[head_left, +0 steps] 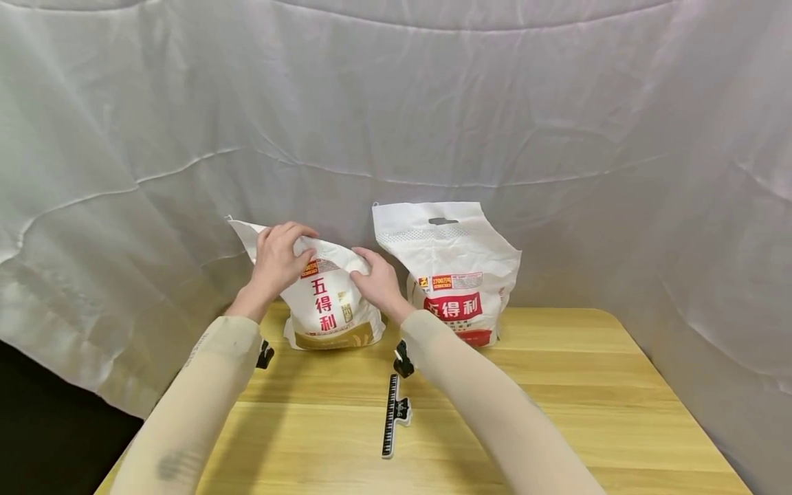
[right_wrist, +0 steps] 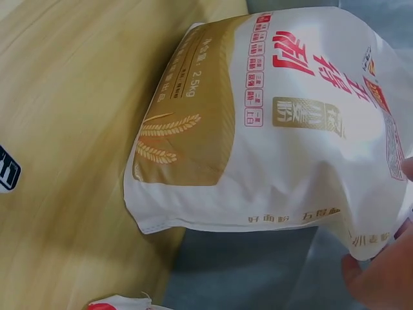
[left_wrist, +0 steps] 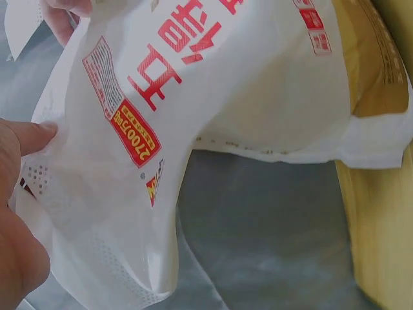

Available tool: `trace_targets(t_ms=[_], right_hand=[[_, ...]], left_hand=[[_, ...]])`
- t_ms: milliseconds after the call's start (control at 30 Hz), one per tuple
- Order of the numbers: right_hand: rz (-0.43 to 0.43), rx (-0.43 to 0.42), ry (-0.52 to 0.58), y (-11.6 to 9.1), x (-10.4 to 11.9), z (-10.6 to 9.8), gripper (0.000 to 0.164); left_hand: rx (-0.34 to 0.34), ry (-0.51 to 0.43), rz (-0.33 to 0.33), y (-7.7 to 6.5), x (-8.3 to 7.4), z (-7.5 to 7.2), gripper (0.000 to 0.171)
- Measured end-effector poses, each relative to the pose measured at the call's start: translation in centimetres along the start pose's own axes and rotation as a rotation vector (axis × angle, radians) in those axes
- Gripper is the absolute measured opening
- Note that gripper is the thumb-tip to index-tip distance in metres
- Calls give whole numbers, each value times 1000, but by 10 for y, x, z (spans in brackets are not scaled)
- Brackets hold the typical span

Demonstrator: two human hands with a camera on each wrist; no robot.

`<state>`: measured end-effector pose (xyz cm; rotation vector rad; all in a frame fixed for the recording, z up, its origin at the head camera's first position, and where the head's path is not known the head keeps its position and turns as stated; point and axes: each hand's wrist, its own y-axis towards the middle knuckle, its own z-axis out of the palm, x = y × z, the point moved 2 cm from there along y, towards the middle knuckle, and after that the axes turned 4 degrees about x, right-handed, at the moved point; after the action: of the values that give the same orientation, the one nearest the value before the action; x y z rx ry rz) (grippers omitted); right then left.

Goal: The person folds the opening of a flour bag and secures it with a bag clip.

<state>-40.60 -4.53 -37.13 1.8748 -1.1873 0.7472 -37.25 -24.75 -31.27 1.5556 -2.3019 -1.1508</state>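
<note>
A white flour bag [head_left: 346,289] with red characters and a gold base stands at the back left of the table. My left hand [head_left: 280,258] grips its upper left edge, with the thumb on the front. At the upper right of this bag, my right hand [head_left: 379,282] pinches the edge. The bag's top folds over; in the left wrist view the perforated upper strip [left_wrist: 119,265] hangs past my thumb [left_wrist: 39,135]. Gold wheat ears and "2.5kg" show on the base [right_wrist: 187,110] in the right wrist view. The fingers behind the bag are mostly hidden.
A second white flour bag [head_left: 454,268], with red labels and a handle slot, stands upright just to the right. In front lies a clip with a piano-key pattern [head_left: 390,419] on the wooden table [head_left: 588,405]. Grey cloth [head_left: 396,89] hangs behind and at both sides.
</note>
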Motion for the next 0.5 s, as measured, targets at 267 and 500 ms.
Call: trace_targets(t_ms=[267, 500], right_hand=[[24, -47, 68, 3, -7, 4, 45], [20, -99, 78, 5, -8, 4, 36]], left_hand=[[-56, -41, -27, -2, 1, 5, 15], [-81, -54, -38, -1, 2, 7, 12]])
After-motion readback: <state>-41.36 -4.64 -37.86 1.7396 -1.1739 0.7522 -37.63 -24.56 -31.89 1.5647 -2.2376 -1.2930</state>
